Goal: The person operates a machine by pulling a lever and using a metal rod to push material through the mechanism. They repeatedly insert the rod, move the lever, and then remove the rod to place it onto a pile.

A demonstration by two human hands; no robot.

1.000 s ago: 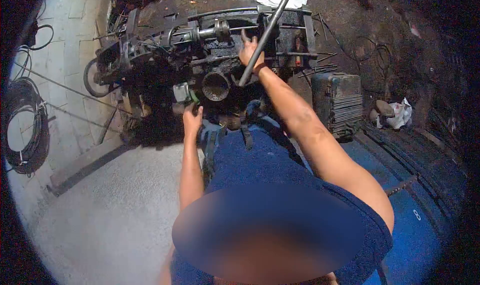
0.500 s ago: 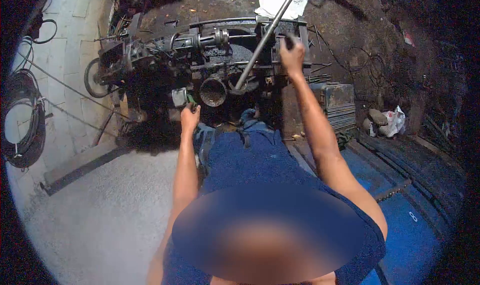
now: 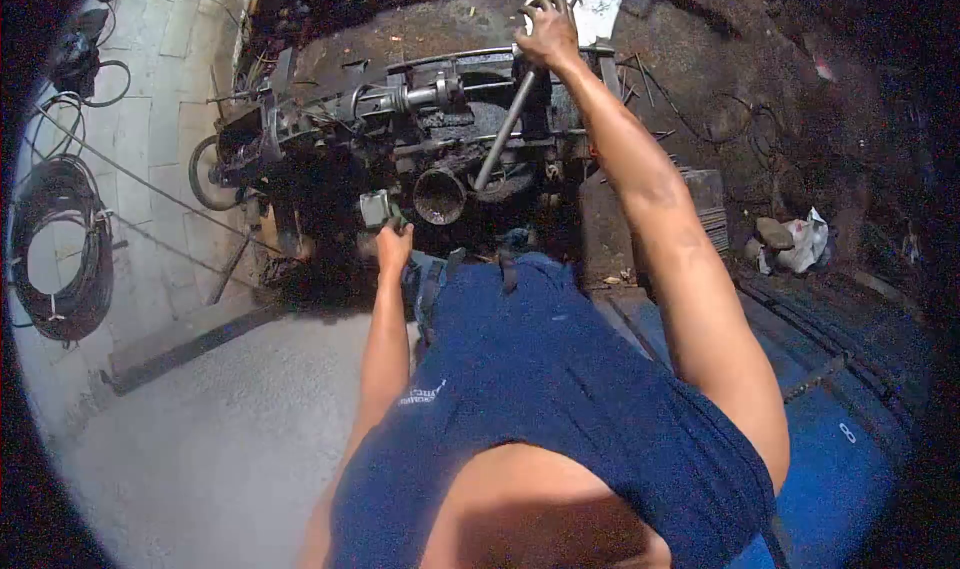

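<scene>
A long metal bar (image 3: 510,124) slants up from the machine (image 3: 420,104), its lower end beside a round, open pipe mouth (image 3: 440,197). My right hand (image 3: 550,37) is stretched far forward over the bar's upper part, fingers curled around it. Low on the near side of the machine, my left hand (image 3: 394,245) is closed on a small dark green handle (image 3: 397,216). That handle sits against a pale grey box (image 3: 375,209), left of the pipe mouth. My left fingertips are partly hidden.
Coiled black cable (image 3: 65,254) lies on the tiles at left, near a handwheel (image 3: 208,174). On the right are a ribbed metal case (image 3: 708,204), a stone (image 3: 774,233) and a white bag (image 3: 805,241). White sheet material (image 3: 597,14) lies behind the machine.
My right hand has moved forward and slightly left, from beside the bar onto its upper part. My left hand stays at the green handle. The view has shifted slightly.
</scene>
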